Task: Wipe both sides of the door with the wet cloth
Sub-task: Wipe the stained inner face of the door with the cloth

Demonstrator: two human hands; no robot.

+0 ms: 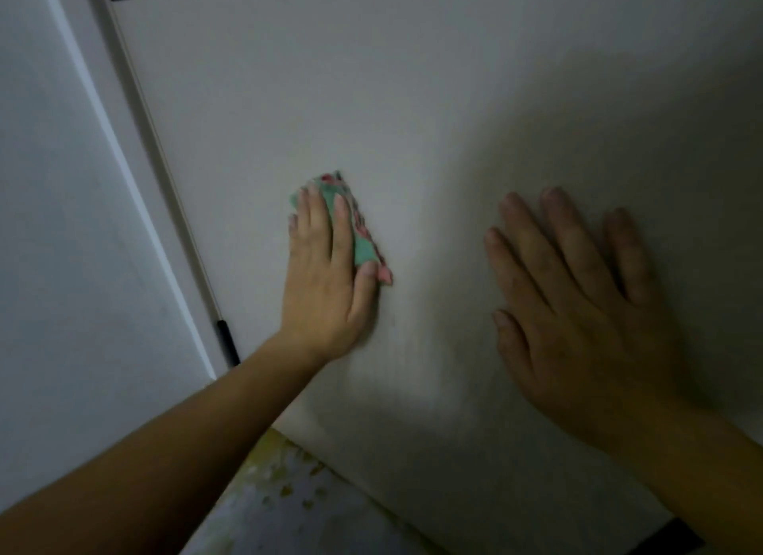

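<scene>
Head-worn camera faces the door (413, 100) closely, tilted downward.

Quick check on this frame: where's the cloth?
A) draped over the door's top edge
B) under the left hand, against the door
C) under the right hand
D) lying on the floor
B: the left hand presses the green and pink cloth against the door with straight fingers, while the right hand lies flat on the door with no cloth showing.
</scene>
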